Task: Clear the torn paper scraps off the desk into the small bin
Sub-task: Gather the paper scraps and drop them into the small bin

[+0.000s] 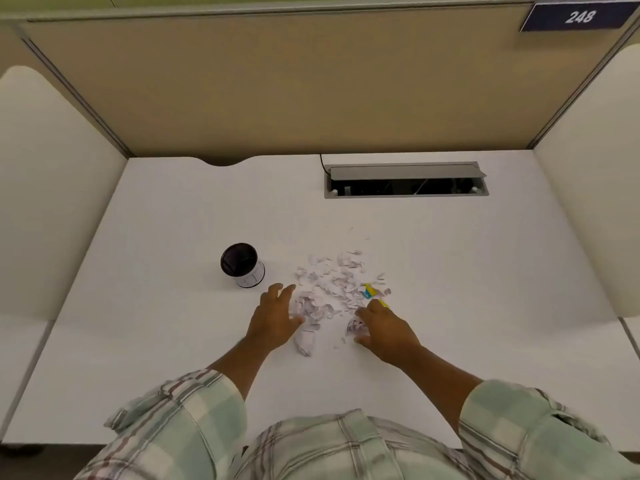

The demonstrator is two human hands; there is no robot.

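Note:
A heap of torn white paper scraps (334, 284) lies spread on the white desk (450, 306), a little right of centre. A yellow and blue scrap (370, 291) sits at the heap's right edge. The small bin (242, 265), a black mesh cup with a white label, stands upright to the left of the heap. My left hand (275, 315) rests at the heap's near-left edge with fingers spread, touching scraps. At the near-right edge, my right hand (384, 327) curls around a crumpled clump of scraps (355, 326). A larger scrap (304, 341) lies between my hands.
A grey cable hatch (405, 180) stands open at the back right of the desk, with a black cable beside it. Beige partition panels (277, 91) close off the back, and white side panels flank the desk. A sign reads 248 (580, 17).

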